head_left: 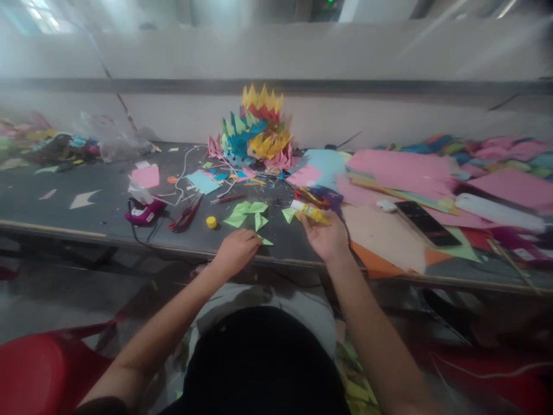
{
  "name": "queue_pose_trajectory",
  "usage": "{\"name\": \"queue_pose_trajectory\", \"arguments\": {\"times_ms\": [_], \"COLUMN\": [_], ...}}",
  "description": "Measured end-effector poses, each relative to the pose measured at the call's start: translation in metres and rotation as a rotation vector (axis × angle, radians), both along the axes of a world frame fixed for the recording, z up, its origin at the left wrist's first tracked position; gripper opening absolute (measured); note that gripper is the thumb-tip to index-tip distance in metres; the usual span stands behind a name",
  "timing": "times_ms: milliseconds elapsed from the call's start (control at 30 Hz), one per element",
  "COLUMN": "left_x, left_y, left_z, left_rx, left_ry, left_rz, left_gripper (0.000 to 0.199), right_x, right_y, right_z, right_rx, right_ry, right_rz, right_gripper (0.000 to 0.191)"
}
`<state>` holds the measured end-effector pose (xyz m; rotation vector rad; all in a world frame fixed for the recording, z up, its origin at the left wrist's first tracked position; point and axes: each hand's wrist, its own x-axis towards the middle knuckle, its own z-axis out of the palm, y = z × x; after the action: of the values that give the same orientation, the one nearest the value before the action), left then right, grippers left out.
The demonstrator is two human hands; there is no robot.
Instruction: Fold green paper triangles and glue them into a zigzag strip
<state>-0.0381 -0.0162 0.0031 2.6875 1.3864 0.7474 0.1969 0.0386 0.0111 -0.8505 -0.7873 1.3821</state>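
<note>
My right hand [326, 233] is closed round a yellow glue stick [314, 213] with a white end pointing left. A pale green folded paper piece [289, 215] lies by that white end. My left hand [239, 248] pinches another pale green folded paper piece [266, 241] near the table's front edge. Just beyond it lies a small group of green folded papers [246, 213]. A round yellow cap [211, 222] stands on the table to the left of them. At the back of the table sits a multicoloured folded-paper model [259, 135] with rows of points.
Red-handled pliers [185, 216] and a purple glue gun [144, 212] with a cord lie on the left. To the right are large coloured paper sheets [397, 173] and a phone [425, 223]. A red stool [47, 369] stands below at left.
</note>
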Motion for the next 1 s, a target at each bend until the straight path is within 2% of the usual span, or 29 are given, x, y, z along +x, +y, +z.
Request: {"name": "queue_pose_trajectory", "arguments": {"times_ms": [133,233,300,400,500,633,800,867,1000], "left_x": [0.000,0.000,-0.001,-0.001,0.003,0.012,0.016,0.015,0.012], "left_y": [-0.008,-0.009,-0.005,0.011,0.033,0.059,0.068,0.066,0.060], "left_z": [-0.012,-0.008,-0.001,0.007,0.008,0.005,0.008,0.010,0.013], "left_rx": [-0.052,-0.110,-0.137,-0.150,-0.185,-0.300,-0.454,-0.442,-0.523], "left_ry": [0.030,-0.098,-0.189,-0.253,-0.257,-0.241,-0.277,-0.347,-0.591], "left_rz": [0.023,0.038,0.101,0.264,0.364,0.437,0.409,0.388,0.298], "left_gripper": [0.018,0.018,0.017,0.017,0.017,0.017,0.015,0.014,0.017], "right_x": [0.001,0.000,-0.002,-0.006,-0.010,-0.009,-0.003,-0.003,0.001], "right_y": [0.000,-0.002,-0.003,-0.003,-0.001,0.001,-0.002,-0.002,-0.005], "right_z": [-0.007,-0.014,-0.017,-0.018,-0.022,-0.030,-0.028,-0.026,-0.024], "right_rx": [-0.008,-0.013,0.008,0.062,0.115,0.171,0.198,0.174,0.175], "right_ry": [-0.025,-0.119,-0.175,-0.186,-0.240,-0.578,-1.073,-1.145,-1.099], "right_rz": [0.004,0.008,-0.004,-0.017,-0.037,-0.049,-0.160,-0.172,-0.154], "right_gripper": [0.018,0.024,0.029,0.038,0.044,0.043,0.036,0.036,0.047]}}
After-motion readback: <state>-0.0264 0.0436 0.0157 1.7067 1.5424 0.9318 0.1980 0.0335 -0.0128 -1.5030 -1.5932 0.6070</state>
